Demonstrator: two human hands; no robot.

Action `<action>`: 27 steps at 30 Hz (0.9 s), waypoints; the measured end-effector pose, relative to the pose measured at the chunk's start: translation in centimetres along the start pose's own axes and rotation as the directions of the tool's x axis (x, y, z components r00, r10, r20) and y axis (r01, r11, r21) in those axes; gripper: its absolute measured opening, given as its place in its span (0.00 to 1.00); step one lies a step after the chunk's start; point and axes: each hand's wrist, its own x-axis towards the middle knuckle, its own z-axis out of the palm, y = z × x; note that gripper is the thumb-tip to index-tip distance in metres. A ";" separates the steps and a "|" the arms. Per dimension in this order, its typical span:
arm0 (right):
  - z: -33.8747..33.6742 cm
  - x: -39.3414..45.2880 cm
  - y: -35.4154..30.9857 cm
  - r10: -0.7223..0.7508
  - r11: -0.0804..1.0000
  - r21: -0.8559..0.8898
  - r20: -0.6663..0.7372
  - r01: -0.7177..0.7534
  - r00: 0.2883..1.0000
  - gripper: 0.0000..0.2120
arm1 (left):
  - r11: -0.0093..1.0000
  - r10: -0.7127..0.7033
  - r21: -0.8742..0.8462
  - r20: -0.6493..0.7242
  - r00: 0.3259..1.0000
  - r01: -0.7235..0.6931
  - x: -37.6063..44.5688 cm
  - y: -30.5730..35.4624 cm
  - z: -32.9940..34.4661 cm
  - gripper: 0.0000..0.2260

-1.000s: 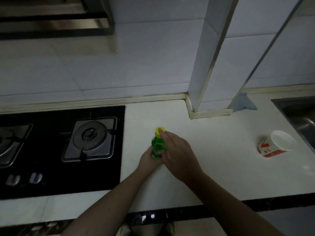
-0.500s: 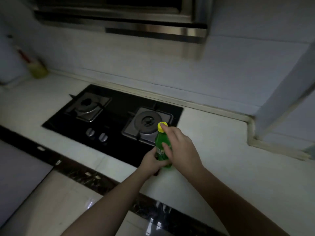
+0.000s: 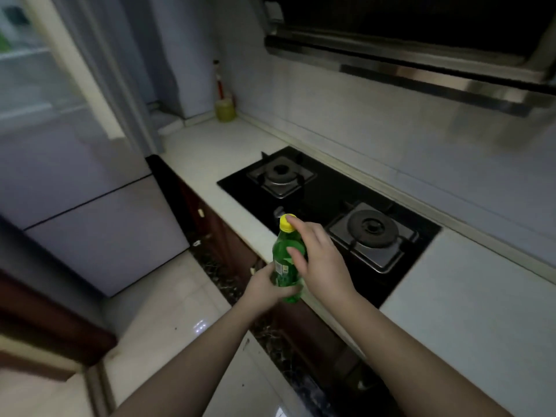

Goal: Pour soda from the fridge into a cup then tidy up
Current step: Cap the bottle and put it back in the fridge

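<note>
- Green soda bottle (image 3: 284, 263) w/ yellow cap (image 3: 286, 223) on, upright, held in the air over the worktop's (image 3: 210, 164) front edge, just at 7 o'clock of the black gas hob (image 3: 325, 200).
- Left hand (image 3: 266, 285): fingers wrapped round the bottle's lower half, gripping it from the 7 o'clock side.
- Right hand (image 3: 320, 260): fingers loosely curled round the bottle's upper part; forefinger tip on the cap, thumb on the body.
- Fridge (image 3: 90, 206) stands at 9 o'clock of the hands, lower doors closed; the upper part, at top left, looks lit but is too blurred to tell.
- Yellow-green jar (image 3: 224, 109) at 12 o'clock, far corner of worktop, by the wall.
- Range hood (image 3: 421, 64) at 1 o'clock, above the hob.
</note>
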 end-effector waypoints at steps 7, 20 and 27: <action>6.4 1.2 -8.5 -0.023 0.972 0.233 0.070 0.006 0.997 0.29 | 0.996 -0.077 -0.062 -0.142 0.987 0.069 -6.3 -3.8 -8.9 0.21; 14.8 6.1 -16.8 -0.132 0.915 0.399 0.178 0.051 0.975 0.26 | 0.987 -0.158 -0.067 -0.320 0.934 0.145 -10.0 -7.5 -21.8 0.25; 18.9 12.3 -18.2 -0.252 0.873 0.475 0.239 0.113 0.938 0.25 | 0.965 -0.248 -0.176 -0.394 0.885 0.193 -7.5 -8.4 -25.8 0.22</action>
